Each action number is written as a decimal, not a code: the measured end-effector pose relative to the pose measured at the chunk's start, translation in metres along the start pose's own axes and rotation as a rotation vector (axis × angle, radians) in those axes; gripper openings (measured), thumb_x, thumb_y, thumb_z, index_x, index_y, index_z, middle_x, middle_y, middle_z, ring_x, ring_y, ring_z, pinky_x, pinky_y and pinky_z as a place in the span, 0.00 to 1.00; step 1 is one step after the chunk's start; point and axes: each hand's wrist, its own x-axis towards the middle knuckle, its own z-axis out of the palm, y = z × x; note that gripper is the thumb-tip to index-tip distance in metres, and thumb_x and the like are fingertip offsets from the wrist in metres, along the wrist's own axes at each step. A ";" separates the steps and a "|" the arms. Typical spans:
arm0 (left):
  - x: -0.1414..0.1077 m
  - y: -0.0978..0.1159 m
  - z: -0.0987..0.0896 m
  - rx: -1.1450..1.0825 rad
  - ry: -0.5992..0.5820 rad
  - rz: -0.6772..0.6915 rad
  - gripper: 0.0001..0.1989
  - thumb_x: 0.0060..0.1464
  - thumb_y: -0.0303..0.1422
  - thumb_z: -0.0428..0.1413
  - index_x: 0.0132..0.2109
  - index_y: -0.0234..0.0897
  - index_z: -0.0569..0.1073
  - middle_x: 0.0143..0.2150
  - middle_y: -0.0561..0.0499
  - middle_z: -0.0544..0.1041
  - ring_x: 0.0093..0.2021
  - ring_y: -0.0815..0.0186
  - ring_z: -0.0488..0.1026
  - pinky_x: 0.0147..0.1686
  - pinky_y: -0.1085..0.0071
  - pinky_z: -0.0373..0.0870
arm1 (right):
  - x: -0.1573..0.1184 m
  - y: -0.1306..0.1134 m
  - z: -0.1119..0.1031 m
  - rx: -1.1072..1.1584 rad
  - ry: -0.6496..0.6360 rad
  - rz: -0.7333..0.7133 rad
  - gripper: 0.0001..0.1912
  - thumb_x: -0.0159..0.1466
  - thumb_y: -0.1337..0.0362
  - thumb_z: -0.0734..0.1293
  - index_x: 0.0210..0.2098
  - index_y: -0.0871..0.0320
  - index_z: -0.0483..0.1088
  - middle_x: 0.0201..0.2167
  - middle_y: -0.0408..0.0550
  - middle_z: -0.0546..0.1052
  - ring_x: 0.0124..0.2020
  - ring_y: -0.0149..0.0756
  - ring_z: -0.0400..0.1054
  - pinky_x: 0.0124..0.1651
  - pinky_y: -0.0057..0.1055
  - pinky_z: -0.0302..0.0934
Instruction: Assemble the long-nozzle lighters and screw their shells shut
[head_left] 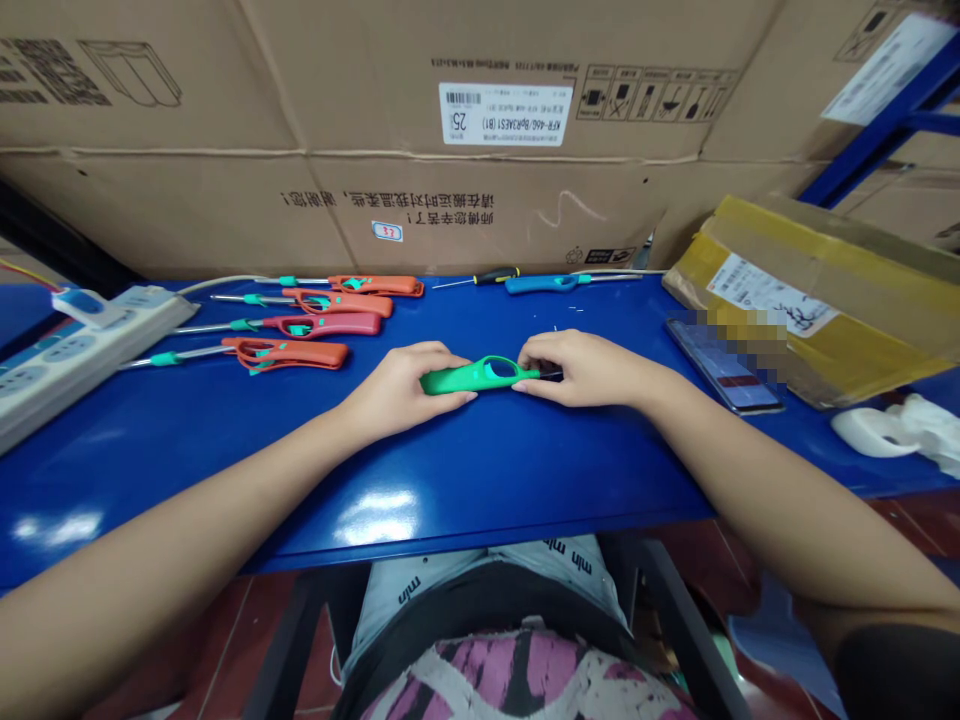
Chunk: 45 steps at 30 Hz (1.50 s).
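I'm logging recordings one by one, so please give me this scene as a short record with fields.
Left hand: the left hand grips the body of a green lighter
Right hand: the right hand is at the lighter's narrow end, fingertips close about it; exact contact partly hidden
Surface: blue table
Left side: four reddish-orange lighters, near a power strip
Far edge: screwdriver and blue lighter
Right side: phone beside a taped box
Background: large cardboard box
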 end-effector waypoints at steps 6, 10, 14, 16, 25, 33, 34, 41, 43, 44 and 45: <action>0.000 -0.001 0.004 0.004 0.012 -0.013 0.19 0.57 0.41 0.64 0.51 0.32 0.80 0.42 0.46 0.78 0.40 0.62 0.77 0.42 0.67 0.73 | 0.004 0.000 0.011 0.048 0.134 -0.009 0.19 0.64 0.55 0.71 0.50 0.58 0.70 0.42 0.51 0.77 0.40 0.39 0.70 0.41 0.33 0.62; -0.001 0.000 0.007 -0.011 0.015 -0.005 0.18 0.57 0.39 0.64 0.51 0.33 0.80 0.42 0.47 0.78 0.40 0.63 0.77 0.43 0.67 0.73 | 0.007 -0.006 0.020 0.041 0.187 -0.059 0.25 0.63 0.57 0.72 0.56 0.57 0.67 0.49 0.53 0.76 0.44 0.42 0.71 0.46 0.36 0.65; -0.002 0.002 0.007 -0.016 0.022 -0.007 0.17 0.58 0.39 0.63 0.50 0.33 0.80 0.41 0.48 0.77 0.39 0.64 0.77 0.42 0.69 0.73 | 0.008 -0.010 0.022 0.045 0.171 -0.102 0.15 0.66 0.61 0.69 0.51 0.56 0.70 0.48 0.52 0.75 0.46 0.42 0.71 0.43 0.35 0.65; -0.002 0.002 0.008 -0.016 0.021 -0.015 0.16 0.58 0.38 0.63 0.49 0.33 0.81 0.40 0.48 0.76 0.39 0.65 0.76 0.42 0.69 0.73 | 0.009 -0.010 0.023 0.043 0.160 -0.113 0.16 0.66 0.62 0.68 0.52 0.56 0.69 0.49 0.53 0.75 0.48 0.43 0.71 0.46 0.37 0.66; 0.000 0.004 0.009 0.005 0.047 -0.029 0.17 0.55 0.38 0.64 0.50 0.34 0.81 0.41 0.48 0.76 0.41 0.63 0.76 0.46 0.66 0.73 | 0.011 -0.014 0.028 0.070 0.147 -0.063 0.16 0.67 0.59 0.68 0.52 0.57 0.71 0.49 0.55 0.72 0.49 0.45 0.69 0.50 0.42 0.67; 0.001 0.002 0.005 -0.024 0.025 -0.088 0.16 0.53 0.39 0.64 0.47 0.35 0.81 0.42 0.47 0.80 0.41 0.61 0.77 0.46 0.64 0.74 | 0.011 -0.012 0.027 0.214 0.151 -0.020 0.16 0.66 0.60 0.68 0.52 0.58 0.72 0.49 0.54 0.73 0.48 0.44 0.70 0.52 0.42 0.66; 0.001 0.002 0.004 -0.030 0.020 -0.099 0.17 0.53 0.40 0.64 0.47 0.35 0.81 0.42 0.47 0.80 0.41 0.61 0.77 0.46 0.64 0.74 | 0.011 -0.012 0.027 0.222 0.154 -0.017 0.16 0.66 0.60 0.68 0.52 0.59 0.72 0.49 0.54 0.73 0.48 0.43 0.70 0.52 0.42 0.66; 0.002 0.001 0.003 -0.051 -0.005 -0.111 0.19 0.53 0.43 0.65 0.48 0.37 0.81 0.43 0.46 0.81 0.43 0.59 0.78 0.48 0.63 0.74 | 0.013 -0.009 0.029 0.277 0.186 0.006 0.15 0.63 0.62 0.72 0.50 0.57 0.75 0.46 0.52 0.75 0.48 0.42 0.71 0.54 0.42 0.65; 0.002 0.002 0.003 -0.052 -0.023 -0.102 0.19 0.54 0.43 0.64 0.49 0.37 0.81 0.44 0.46 0.81 0.44 0.59 0.78 0.48 0.63 0.74 | 0.013 -0.008 0.028 0.295 0.180 0.022 0.16 0.62 0.62 0.73 0.50 0.57 0.75 0.46 0.51 0.75 0.47 0.41 0.72 0.54 0.41 0.65; 0.002 0.002 0.002 -0.053 -0.034 -0.100 0.19 0.55 0.42 0.63 0.49 0.37 0.82 0.44 0.46 0.81 0.44 0.59 0.78 0.48 0.63 0.74 | 0.013 -0.008 0.028 0.299 0.175 0.032 0.17 0.61 0.62 0.74 0.50 0.57 0.76 0.46 0.51 0.75 0.46 0.41 0.71 0.53 0.41 0.65; 0.002 0.002 0.002 -0.055 -0.043 -0.101 0.18 0.56 0.42 0.62 0.50 0.37 0.82 0.44 0.46 0.81 0.44 0.59 0.78 0.48 0.63 0.74 | 0.013 -0.008 0.027 0.298 0.169 0.042 0.18 0.61 0.61 0.75 0.50 0.58 0.76 0.45 0.51 0.75 0.46 0.41 0.71 0.53 0.41 0.65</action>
